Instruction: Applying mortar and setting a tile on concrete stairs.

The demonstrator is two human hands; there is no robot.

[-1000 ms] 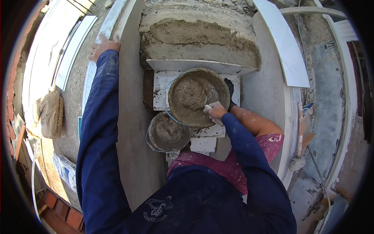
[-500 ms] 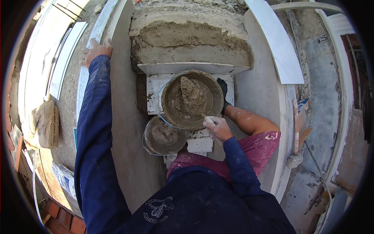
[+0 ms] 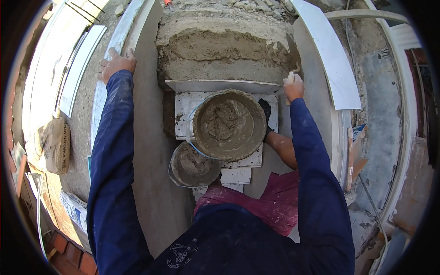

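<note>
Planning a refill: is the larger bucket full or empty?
Neither: the larger bucket is partly filled; wet mix lies inside, below its rim.

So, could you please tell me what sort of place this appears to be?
Probably a building site, perhaps stairs being built: a large bucket holds a wet, mortar-like mix, the right hand grips a trowel, and a rough bed of similar material lies beyond.

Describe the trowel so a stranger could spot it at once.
Find the rough mortar bed beyond the upright slab. At its right end, the right hand grips the trowel, with its dark blade pointing away from the person. Its tapering shape and the hand around its handle set it apart from the wide, round bucket nearer the body.
</note>
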